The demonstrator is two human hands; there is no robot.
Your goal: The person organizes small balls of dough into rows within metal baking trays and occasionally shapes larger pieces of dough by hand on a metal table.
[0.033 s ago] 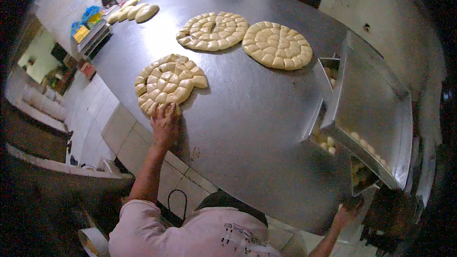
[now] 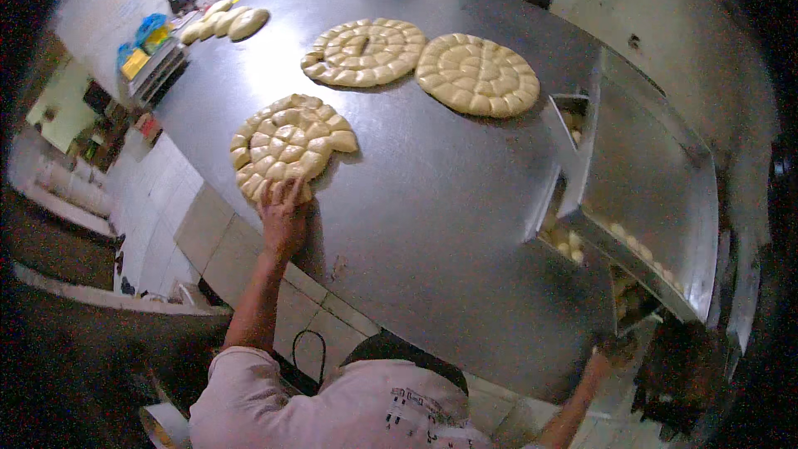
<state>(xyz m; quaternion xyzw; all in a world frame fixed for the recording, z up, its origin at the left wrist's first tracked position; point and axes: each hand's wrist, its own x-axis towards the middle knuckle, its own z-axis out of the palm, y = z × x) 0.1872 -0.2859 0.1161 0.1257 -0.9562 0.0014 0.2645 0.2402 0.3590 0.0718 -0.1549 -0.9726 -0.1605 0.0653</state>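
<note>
Right now it's all about the near dough round [image 2: 293,141], lying on the metal table [image 2: 432,216] close to its left edge, a spiral of plump, scored segments, with one loose end poking out at its right side. And the left hand [image 2: 283,214] is on it! Fingers slightly spread, laid over the round's near rim, back of the hand up, the grip wide rather than closed. Over to the right hand [image 2: 613,352]: it's down by the table's near right corner, just beside the metal trays, dark and blurred, and I can't tell whether it holds anything.

Farther up the table, two more rounds: the left-hand spiral [image 2: 363,51], a dark slit near its middle, and right up against it the right-hand spiral [image 2: 478,75], neatly closed into a disc. Beyond them, at the far left, smooth dough ovals [image 2: 224,23] lie bunched together.

Swing to the right side, and a large metal tray [image 2: 657,166] dominates, a row of pale dough balls [image 2: 636,249] along its near wall. Corners of smaller trays jut out on its left, more balls [image 2: 565,245] inside. Down below, a pale pink shirt [image 2: 357,411], and tiled floor [image 2: 233,249] off to the left.
</note>
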